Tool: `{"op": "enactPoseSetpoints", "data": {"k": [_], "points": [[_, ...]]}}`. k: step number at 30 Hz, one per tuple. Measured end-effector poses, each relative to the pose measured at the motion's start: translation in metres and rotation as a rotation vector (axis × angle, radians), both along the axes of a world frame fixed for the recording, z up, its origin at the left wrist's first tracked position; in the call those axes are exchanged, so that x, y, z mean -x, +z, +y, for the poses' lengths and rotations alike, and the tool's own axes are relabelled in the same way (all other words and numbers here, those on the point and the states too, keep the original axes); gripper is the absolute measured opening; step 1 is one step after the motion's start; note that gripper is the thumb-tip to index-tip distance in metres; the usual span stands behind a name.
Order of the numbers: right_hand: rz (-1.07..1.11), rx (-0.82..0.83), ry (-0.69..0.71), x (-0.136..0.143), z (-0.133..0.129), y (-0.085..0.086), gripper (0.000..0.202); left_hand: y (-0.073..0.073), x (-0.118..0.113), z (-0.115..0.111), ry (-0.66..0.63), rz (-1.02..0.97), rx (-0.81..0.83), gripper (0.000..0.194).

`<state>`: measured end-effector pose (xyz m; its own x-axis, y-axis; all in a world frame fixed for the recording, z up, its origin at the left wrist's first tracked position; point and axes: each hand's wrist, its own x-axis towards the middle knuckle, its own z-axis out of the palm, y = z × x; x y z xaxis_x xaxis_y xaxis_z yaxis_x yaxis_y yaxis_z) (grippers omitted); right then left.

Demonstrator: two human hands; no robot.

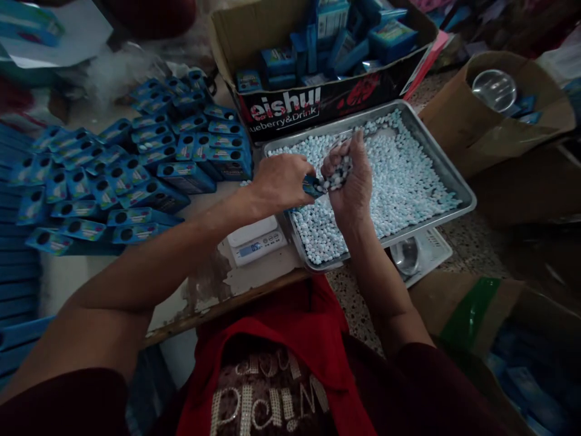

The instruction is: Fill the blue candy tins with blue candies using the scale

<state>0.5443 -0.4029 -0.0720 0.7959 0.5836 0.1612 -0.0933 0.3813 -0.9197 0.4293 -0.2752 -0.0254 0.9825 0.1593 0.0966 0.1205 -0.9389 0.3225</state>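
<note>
My left hand (284, 181) is closed around a small blue box (312, 186), tipped with its end toward my other palm. Cupped beside it, my right hand (351, 181) holds a heap of pale mints (339, 174) against the box's end. Both hands are over a metal tray (469, 197) spread with small white and light blue mints (408, 175). Below my left wrist stands a white digital scale (258, 247) with a lit display. Fingers of the left hand hide most of the box.
Rows of upright blue boxes (149, 145) with round holes on top fill the table's left. Behind the tray, a cardboard carton (290, 112) holds more blue boxes. A brown carton (481, 139) with a clear round container (494, 91) stands right. Another carton (472, 309) is lower right.
</note>
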Motion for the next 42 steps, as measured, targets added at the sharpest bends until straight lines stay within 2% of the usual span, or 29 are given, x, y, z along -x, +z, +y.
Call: {"op": "enactPoseSetpoints", "data": {"k": [4,7,9,11,14,16,18,21,23,25,26,28,30,32,35,38,42], "points": [[0.530,-0.264,-0.114,-0.026,-0.006,-0.009,0.063,-0.006,-0.005,0.001,0.025,-0.023,0.094,0.041],[0.743,-0.323,-0.194,-0.058,-0.027,-0.023,0.059,-0.014,0.012,0.012,0.007,-0.166,0.316,0.049],[0.735,-0.255,-0.244,-0.074,-0.042,-0.037,0.051,-0.020,0.034,0.022,0.038,-0.268,0.456,0.052],[0.678,-0.120,-0.248,-0.080,-0.053,-0.050,0.040,-0.025,0.062,0.032,0.116,-0.345,0.516,0.050],[0.577,0.095,-0.208,-0.074,-0.057,-0.063,0.030,-0.035,0.100,0.043,0.217,-0.400,0.489,0.047],[0.396,0.218,-0.189,-0.065,-0.053,-0.065,0.028,-0.043,0.116,0.048,0.256,-0.408,0.454,0.045],[0.070,0.371,-0.152,-0.057,-0.048,-0.061,0.022,-0.052,0.125,0.051,0.281,-0.390,0.434,0.046],[-0.409,0.650,-0.021,-0.051,-0.044,-0.051,0.013,-0.059,0.129,0.053,0.315,-0.332,0.405,0.052],[-0.525,0.745,0.038,-0.050,-0.042,-0.044,0.009,-0.058,0.133,0.053,0.321,-0.299,0.361,0.067],[-0.470,0.709,0.037,-0.052,-0.043,-0.038,0.011,-0.052,0.144,0.051,0.321,-0.320,0.272,0.083],[-0.402,0.666,0.032,-0.052,-0.045,-0.035,0.017,-0.048,0.153,0.050,0.326,-0.354,0.211,0.085],[-0.213,0.585,0.061,-0.052,-0.049,-0.032,0.033,-0.043,0.180,0.042,0.340,-0.448,0.084,0.067],[-0.043,0.563,0.120,-0.048,-0.054,-0.030,0.042,-0.046,0.215,0.028,0.347,-0.493,0.008,0.035],[0.055,0.589,0.181,-0.039,-0.057,-0.029,0.041,-0.060,0.248,0.008,0.344,-0.432,0.048,0.008],[0.001,0.706,0.339,-0.021,-0.056,-0.024,0.037,-0.092,0.279,-0.025,0.303,-0.256,0.209,0.010],[-0.044,0.760,0.516,-0.005,-0.046,-0.009,0.032,-0.120,0.284,-0.044,0.216,-0.142,0.261,0.007],[-0.037,0.739,0.614,0.003,-0.030,0.026,0.029,-0.133,0.283,-0.050,0.134,-0.049,0.261,0.021]]}}
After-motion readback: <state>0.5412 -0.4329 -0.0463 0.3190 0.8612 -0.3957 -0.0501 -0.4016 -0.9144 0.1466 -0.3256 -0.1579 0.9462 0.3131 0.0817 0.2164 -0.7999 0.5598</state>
